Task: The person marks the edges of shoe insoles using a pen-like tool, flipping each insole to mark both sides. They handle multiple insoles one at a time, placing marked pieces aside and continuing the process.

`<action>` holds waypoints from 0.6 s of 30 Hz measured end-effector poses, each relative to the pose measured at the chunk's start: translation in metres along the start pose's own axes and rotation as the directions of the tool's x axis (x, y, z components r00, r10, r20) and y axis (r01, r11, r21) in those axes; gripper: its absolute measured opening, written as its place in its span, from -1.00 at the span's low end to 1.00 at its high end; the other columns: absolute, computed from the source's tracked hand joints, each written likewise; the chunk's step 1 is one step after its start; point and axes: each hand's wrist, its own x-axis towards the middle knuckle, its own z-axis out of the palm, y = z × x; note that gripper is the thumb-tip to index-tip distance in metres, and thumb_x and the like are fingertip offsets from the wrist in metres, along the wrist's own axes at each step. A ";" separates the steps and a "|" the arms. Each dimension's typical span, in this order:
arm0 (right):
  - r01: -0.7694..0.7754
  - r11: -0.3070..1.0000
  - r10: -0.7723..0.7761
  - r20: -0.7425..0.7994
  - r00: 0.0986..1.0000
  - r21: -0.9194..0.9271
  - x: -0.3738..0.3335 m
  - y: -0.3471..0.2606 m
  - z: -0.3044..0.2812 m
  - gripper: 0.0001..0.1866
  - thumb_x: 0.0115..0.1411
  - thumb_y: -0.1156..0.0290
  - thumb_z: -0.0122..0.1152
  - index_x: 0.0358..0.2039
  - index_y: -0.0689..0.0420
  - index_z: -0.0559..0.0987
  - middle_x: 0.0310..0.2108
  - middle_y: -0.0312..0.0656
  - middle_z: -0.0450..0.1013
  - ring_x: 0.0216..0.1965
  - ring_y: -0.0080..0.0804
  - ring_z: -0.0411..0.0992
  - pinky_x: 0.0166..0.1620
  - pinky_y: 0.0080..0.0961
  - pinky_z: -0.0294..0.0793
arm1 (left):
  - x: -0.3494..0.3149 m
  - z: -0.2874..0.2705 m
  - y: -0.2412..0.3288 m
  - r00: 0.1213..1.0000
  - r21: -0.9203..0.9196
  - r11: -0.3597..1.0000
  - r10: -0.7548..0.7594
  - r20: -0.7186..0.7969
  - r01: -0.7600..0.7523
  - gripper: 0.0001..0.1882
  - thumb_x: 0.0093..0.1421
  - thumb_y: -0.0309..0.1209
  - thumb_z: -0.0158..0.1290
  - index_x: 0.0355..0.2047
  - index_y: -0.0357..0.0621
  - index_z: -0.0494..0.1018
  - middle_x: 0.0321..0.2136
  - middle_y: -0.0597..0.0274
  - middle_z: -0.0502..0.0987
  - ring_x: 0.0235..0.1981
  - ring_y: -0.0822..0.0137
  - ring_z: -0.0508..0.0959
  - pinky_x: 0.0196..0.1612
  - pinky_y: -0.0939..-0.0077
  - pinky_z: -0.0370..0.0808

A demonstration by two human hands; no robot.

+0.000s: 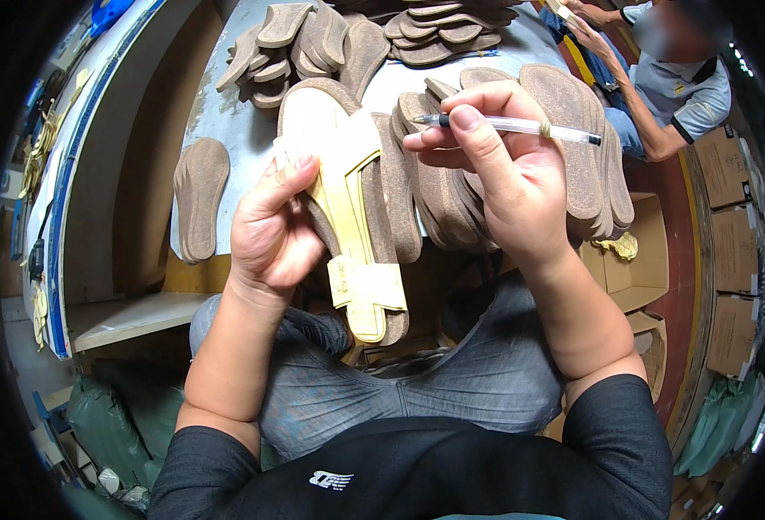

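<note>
My left hand [270, 227] grips a brown, speckled shoe sole [375, 201] by its left edge, held tilted above my lap. A yellow sole-shaped template [354, 227] with crosswise tabs lies flat on that sole, and my left thumb presses on it. Strong light washes out its upper end. In my right hand [521, 178] is a clear pen [569, 133] with a dark tip, pinched between thumb and fingers. The tip points left and is apart from the template.
Stacks of brown soles [447, 195] cover the near right of the pale table [252, 130]; more piles [439, 35] lie at its far side. One pair of soles [201, 199] sits at left. A co-worker [673, 87] is at far right, beside cardboard boxes [725, 165].
</note>
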 end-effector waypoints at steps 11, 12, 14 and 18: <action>0.018 0.997 -0.017 0.019 1.000 -0.080 -0.001 0.001 0.000 -0.67 0.70 0.22 0.08 0.19 0.21 0.57 -0.09 -0.11 0.72 0.00 -0.33 0.74 0.09 -0.39 0.72 | 0.000 -0.004 0.000 0.999 -0.029 0.999 -0.012 0.050 0.013 -0.42 0.64 -0.34 0.00 0.54 -0.34 0.22 0.31 -0.22 0.59 0.26 -0.15 0.67 0.33 -0.37 0.60; 0.019 0.996 -0.018 0.021 1.000 -0.083 -0.001 0.001 0.000 -0.66 0.71 0.21 0.07 0.20 0.21 0.58 -0.09 -0.11 0.72 0.00 -0.35 0.74 0.09 -0.40 0.72 | -0.001 -0.003 0.000 0.998 -0.032 0.999 -0.012 0.059 0.014 -0.41 0.64 -0.33 0.00 0.55 -0.33 0.21 0.30 -0.22 0.59 0.25 -0.15 0.68 0.32 -0.37 0.61; 0.033 0.997 -0.031 0.035 0.999 -0.072 -0.001 0.002 -0.001 -0.65 0.71 0.20 0.06 0.20 0.22 0.59 -0.10 -0.10 0.73 -0.01 -0.36 0.73 0.10 -0.39 0.71 | -0.001 0.001 0.001 0.996 -0.022 0.999 -0.024 0.090 0.026 -0.44 0.62 -0.38 0.03 0.51 -0.33 0.25 0.28 -0.18 0.61 0.25 -0.10 0.68 0.34 -0.28 0.61; 0.022 0.999 -0.020 0.060 0.998 -0.027 -0.002 0.003 0.000 -0.63 0.71 0.19 0.06 0.21 0.23 0.60 -0.10 -0.09 0.73 -0.02 -0.38 0.73 0.12 -0.39 0.70 | -0.002 0.011 0.001 0.988 0.001 0.999 -0.040 0.152 0.040 -0.49 0.57 -0.45 0.10 0.44 -0.34 0.34 0.23 -0.12 0.64 0.27 -0.02 0.67 0.39 -0.16 0.59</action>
